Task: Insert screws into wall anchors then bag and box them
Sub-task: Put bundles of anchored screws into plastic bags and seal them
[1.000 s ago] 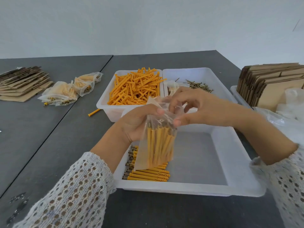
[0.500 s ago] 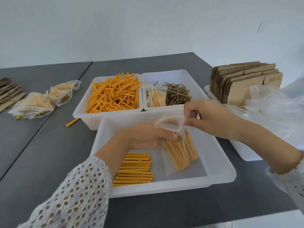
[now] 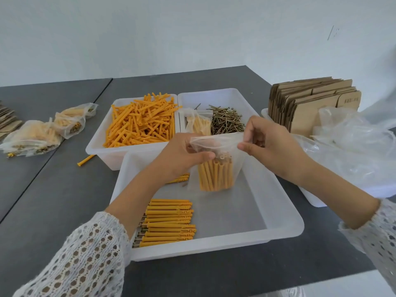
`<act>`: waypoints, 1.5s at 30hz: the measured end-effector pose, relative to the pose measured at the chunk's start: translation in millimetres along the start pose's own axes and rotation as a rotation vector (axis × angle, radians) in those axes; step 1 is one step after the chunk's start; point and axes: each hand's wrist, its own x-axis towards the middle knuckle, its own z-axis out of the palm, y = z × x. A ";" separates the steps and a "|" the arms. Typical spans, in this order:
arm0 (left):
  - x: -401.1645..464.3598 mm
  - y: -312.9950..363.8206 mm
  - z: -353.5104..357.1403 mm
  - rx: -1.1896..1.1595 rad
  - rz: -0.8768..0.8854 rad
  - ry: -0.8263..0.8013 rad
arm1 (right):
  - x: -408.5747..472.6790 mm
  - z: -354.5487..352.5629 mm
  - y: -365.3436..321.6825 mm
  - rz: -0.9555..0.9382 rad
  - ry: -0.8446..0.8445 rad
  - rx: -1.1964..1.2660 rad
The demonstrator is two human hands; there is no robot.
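Both hands pinch the mouth of a clear plastic bag (image 3: 216,166) of upright orange anchors: left hand (image 3: 182,157) and right hand (image 3: 272,146) at opposite edges (bundle hanging below).

place: a small packing workroom, plain white wall behind.
surface: grey worktables (image 3: 53,189) pushed together.
stock: white plastic bins of orange wall anchors (image 3: 140,123) and brass screws (image 3: 226,122).
packaging: flat cardboard boxes (image 3: 312,106) stacked upright, loose clear bags (image 3: 351,146), filled bags (image 3: 32,137) set aside.

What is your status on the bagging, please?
Left hand and right hand both pinching bag mouth. Anchors upright inside, above tray. Nothing obstructing.
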 end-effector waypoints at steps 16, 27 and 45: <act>-4.7 -6.5 -3.1 -0.234 -0.094 0.220 | -4.3 12.3 22.2 0.198 0.111 0.217; -5.1 -4.3 -8.2 -0.172 -0.045 0.382 | -7.2 20.7 21.1 0.200 0.226 0.297; -1.8 -12.0 0.5 -0.090 0.040 0.332 | -3.6 24.9 14.6 0.139 0.149 0.304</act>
